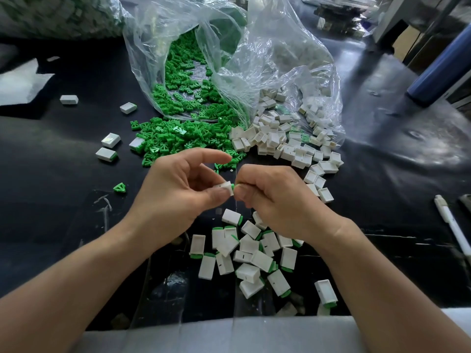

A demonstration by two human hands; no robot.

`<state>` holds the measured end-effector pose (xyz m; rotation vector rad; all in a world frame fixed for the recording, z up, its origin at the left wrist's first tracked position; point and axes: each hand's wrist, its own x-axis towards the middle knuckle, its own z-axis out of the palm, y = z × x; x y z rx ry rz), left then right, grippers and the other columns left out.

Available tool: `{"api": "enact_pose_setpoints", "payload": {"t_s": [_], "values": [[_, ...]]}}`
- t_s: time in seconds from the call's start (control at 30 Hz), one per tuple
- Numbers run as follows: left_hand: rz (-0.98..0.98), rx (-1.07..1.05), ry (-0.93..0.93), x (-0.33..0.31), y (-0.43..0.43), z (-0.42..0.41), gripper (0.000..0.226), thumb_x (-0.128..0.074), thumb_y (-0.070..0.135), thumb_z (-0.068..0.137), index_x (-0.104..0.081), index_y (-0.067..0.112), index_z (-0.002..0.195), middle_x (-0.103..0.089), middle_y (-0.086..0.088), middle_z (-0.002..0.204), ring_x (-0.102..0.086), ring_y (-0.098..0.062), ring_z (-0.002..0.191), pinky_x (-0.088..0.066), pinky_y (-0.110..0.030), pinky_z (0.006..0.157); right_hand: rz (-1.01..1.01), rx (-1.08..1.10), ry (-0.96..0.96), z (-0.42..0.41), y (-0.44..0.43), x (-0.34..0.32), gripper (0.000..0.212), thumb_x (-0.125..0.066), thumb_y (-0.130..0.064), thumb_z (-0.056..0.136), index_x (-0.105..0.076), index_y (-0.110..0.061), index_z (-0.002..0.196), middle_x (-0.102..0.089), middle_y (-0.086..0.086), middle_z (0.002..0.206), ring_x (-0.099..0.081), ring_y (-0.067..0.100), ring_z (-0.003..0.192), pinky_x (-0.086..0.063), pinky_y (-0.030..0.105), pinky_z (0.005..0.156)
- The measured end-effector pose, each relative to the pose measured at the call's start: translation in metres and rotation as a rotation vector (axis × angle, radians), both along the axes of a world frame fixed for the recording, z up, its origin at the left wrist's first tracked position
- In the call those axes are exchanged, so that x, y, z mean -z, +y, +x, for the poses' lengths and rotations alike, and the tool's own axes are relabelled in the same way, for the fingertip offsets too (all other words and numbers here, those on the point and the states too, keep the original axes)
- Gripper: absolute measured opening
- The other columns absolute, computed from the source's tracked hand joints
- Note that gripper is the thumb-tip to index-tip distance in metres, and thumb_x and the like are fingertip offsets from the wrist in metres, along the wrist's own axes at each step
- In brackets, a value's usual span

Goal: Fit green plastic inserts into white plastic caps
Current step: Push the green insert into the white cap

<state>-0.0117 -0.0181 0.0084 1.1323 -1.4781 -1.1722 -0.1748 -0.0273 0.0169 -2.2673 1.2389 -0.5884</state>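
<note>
Head view: a white cap (226, 187) is pinched in the left hand (175, 192) above the dark surface (63, 200), and a green insert (236, 185), pinched in the right hand (275, 200), is held at its mouth, the hands close together. The insertion step is judged in hand; depth of entry cannot be told. A straight, square push until seated is called for next, then release onto the finished pile (251, 253) below.

inserts (178, 123) green | caps (285, 141) white | table (63, 174) black | bags (267, 59) clear
</note>
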Motion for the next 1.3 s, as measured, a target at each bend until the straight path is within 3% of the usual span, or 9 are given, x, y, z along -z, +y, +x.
{"api": "enact_pose_setpoints", "payload": {"t_s": [0.1, 0.23, 0.33, 0.4, 0.53, 0.63, 0.87, 1.1, 1.3], "values": [[-0.05, 0.012, -0.07, 0.0, 0.001, 0.002, 0.045, -0.074, -0.003, 0.066, -0.063, 0.032, 0.093, -0.07, 0.005, 0.069, -0.064, -0.007, 0.059, -0.055, -0.018, 0.063, -0.062, -0.038, 0.092, 0.0, 0.0, 0.0, 0.017, -0.05, -0.016, 0.09, -0.055, -0.008, 0.076, -0.038, -0.014, 0.06, -0.039, 0.014, 0.063, -0.028, 0.03, 0.059], [-0.093, 0.041, -0.165, 0.001, 0.003, 0.003, 0.052, -0.075, -0.003, 0.067, -0.06, 0.038, 0.096, -0.07, 0.007, 0.072, -0.064, -0.006, 0.06, -0.054, -0.018, 0.064, -0.102, -0.089, 0.18, 0.0, 0.0, 0.0, 0.016, -0.048, -0.016, 0.09, -0.052, -0.008, 0.076, -0.031, -0.014, 0.061, -0.036, 0.015, 0.065, -0.033, 0.036, 0.06], [-0.087, 0.043, -0.168, 0.001, 0.003, 0.003, 0.053, -0.076, -0.003, 0.066, -0.06, 0.037, 0.097, -0.07, 0.007, 0.072, -0.063, -0.006, 0.059, -0.054, -0.017, 0.062, -0.126, -0.104, 0.162, 0.002, 0.002, 0.001, 0.016, -0.047, -0.018, 0.088, -0.044, -0.015, 0.072, -0.03, -0.017, 0.06, -0.036, 0.015, 0.063, -0.032, 0.033, 0.058], [-0.041, 0.038, -0.08, 0.0, 0.002, 0.003, 0.048, -0.076, 0.004, 0.063, -0.062, 0.033, 0.098, -0.071, 0.005, 0.07, -0.064, -0.006, 0.06, -0.053, -0.015, 0.061, -0.108, -0.068, 0.078, 0.001, 0.001, 0.002, 0.018, -0.049, -0.017, 0.088, -0.051, -0.01, 0.072, -0.037, -0.016, 0.059, -0.039, 0.018, 0.061, -0.034, 0.034, 0.057], [0.06, 0.004, 0.152, -0.001, -0.004, -0.001, 0.04, -0.071, 0.016, 0.056, -0.065, 0.026, 0.094, -0.07, 0.001, 0.067, -0.064, -0.007, 0.06, -0.05, -0.014, 0.056, 0.119, 0.084, -0.24, 0.0, 0.0, 0.0, 0.026, -0.055, -0.024, 0.091, -0.06, -0.007, 0.072, -0.058, 0.009, 0.063, -0.055, 0.03, 0.063, -0.048, 0.043, 0.06], [0.079, 0.003, 0.245, -0.001, -0.005, -0.004, 0.041, -0.07, 0.016, 0.055, -0.065, 0.022, 0.095, -0.069, 0.003, 0.065, -0.064, -0.005, 0.062, -0.05, -0.014, 0.058, 0.387, 0.189, -0.46, -0.002, -0.003, -0.001, 0.048, -0.038, -0.052, 0.079, -0.061, -0.01, 0.073, -0.06, 0.002, 0.064, -0.055, 0.013, 0.057, -0.046, 0.024, 0.056], [0.103, 0.047, 0.334, -0.002, -0.003, -0.003, 0.043, -0.071, 0.018, 0.054, -0.065, 0.019, 0.097, -0.069, 0.001, 0.069, -0.06, -0.015, 0.058, -0.051, -0.019, 0.051, 1.025, 0.014, -0.81, 0.014, 0.001, 0.0, 0.056, -0.032, -0.057, 0.073, -0.06, -0.008, 0.081, -0.064, 0.006, 0.074, -0.057, 0.012, 0.061, -0.044, 0.02, 0.054], [0.05, 0.048, 0.339, -0.003, 0.0, -0.006, 0.043, -0.07, 0.014, 0.058, -0.062, 0.014, 0.101, -0.07, -0.002, 0.069, -0.062, -0.013, 0.051, -0.051, -0.021, 0.049, 1.044, 0.074, -0.894, 0.017, 0.003, -0.003, 0.048, -0.035, -0.054, 0.073, -0.052, -0.009, 0.074, -0.053, 0.0, 0.057, -0.045, 0.01, 0.051, -0.039, 0.018, 0.046], [0.052, 0.042, 0.314, -0.002, 0.0, -0.006, 0.041, -0.071, 0.018, 0.057, -0.065, 0.016, 0.097, -0.07, -0.002, 0.069, -0.063, -0.016, 0.052, -0.053, -0.024, 0.051, 1.011, 0.13, -0.891, 0.023, 0.008, -0.001, 0.04, -0.032, -0.042, 0.092, -0.048, -0.008, 0.077, -0.045, 0.003, 0.058, -0.039, 0.01, 0.05, -0.035, 0.017, 0.045]]}}
